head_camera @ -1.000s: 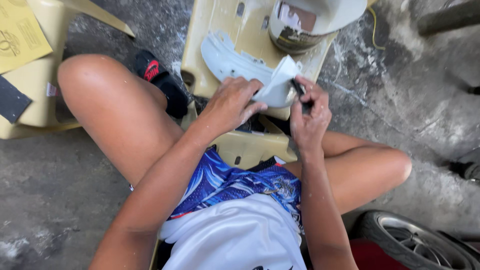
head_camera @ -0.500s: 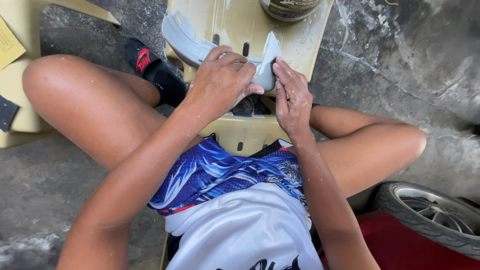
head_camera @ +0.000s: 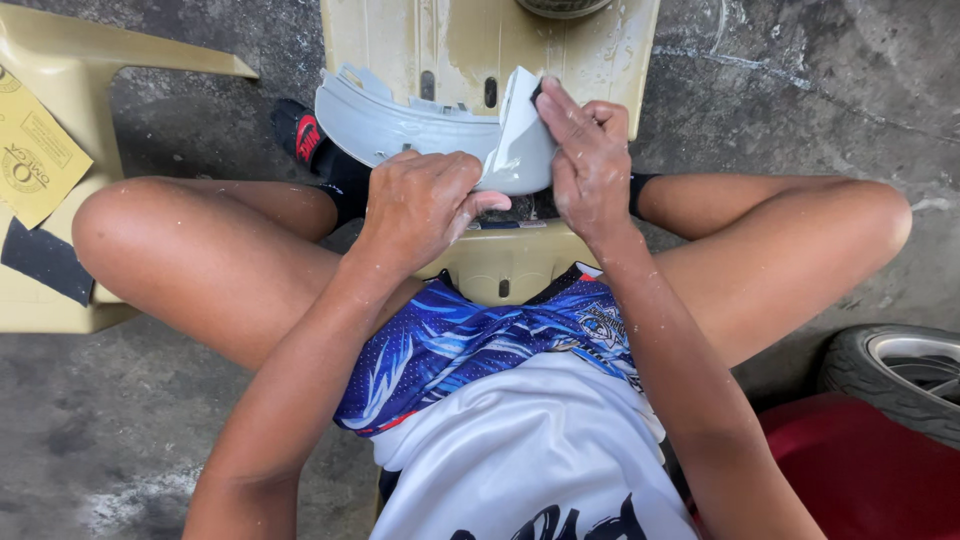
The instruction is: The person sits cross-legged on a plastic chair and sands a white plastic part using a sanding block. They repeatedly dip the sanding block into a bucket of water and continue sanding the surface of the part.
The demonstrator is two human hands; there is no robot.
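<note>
A: What is the person working on?

B: A grey panel, a curved plastic piece. The left hand is gripping its near edge, fingers curled over it, holding it steady above the lap.

A: And the right hand?

B: It is pressing flat against the panel's right end, with a small dark pad pinched under the fingertips. It looks like sanding, judging by the pale dust on both forearms.

A: So the hands are apart?

B: Close together, both clamped on the same panel, one at each side of the bend.

A: What is lying around them?

B: A beige chair is standing just beyond the hands, and another well to the left of the left hand, carrying a yellow sheet and a dark sheet. A tyre is sitting well to the right of the right arm.

A: What is the next stroke calling for?

B: Probably firm bracing from the left hand while the right is rubbing along the curve.
</note>
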